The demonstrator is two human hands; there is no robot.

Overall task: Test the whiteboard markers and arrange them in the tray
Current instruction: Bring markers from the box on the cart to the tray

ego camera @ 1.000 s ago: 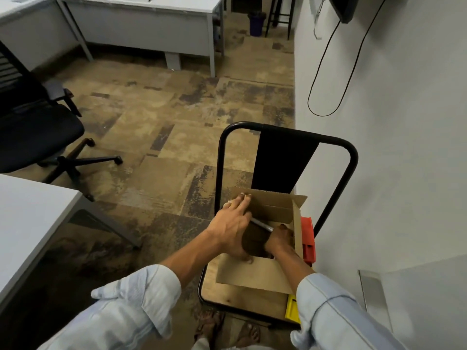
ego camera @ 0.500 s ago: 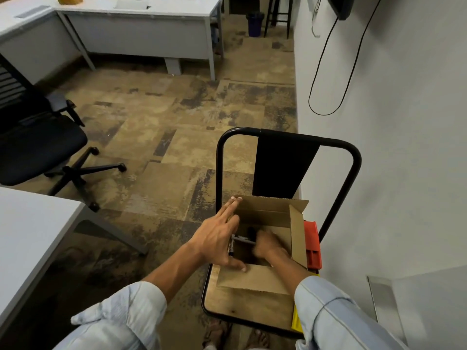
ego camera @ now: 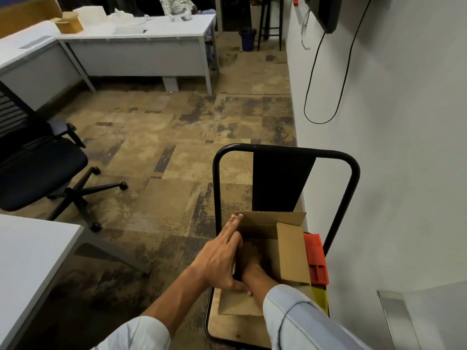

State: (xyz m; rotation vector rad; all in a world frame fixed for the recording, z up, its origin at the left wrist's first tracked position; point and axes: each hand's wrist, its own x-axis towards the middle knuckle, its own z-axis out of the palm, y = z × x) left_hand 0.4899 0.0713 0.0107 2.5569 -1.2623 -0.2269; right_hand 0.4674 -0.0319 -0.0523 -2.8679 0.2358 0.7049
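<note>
An open cardboard box (ego camera: 290, 251) stands on the wooden seat of a black-framed chair (ego camera: 285, 150). My left hand (ego camera: 219, 258) lies flat along the box's left side, fingers stretched, thumb pressing the near flap. My right hand (ego camera: 251, 258) reaches down inside the box, in shadow; whether it holds anything cannot be made out. No marker shows in this frame. A red plastic tray (ego camera: 316, 258) lies beside the box on the right, with a yellow one (ego camera: 320, 298) below it.
A white wall (ego camera: 391, 173) runs close on the right with a hanging black cable (ego camera: 313, 79). A black office chair (ego camera: 38, 168) stands left, a white desk corner (ego camera: 30, 253) near left, and grey desks (ego camera: 141, 46) at the back.
My right hand has gone deeper into the box and the marker seen earlier is out of sight. My left hand slid to the box's left side with fingers straightened. The view tilted up.
</note>
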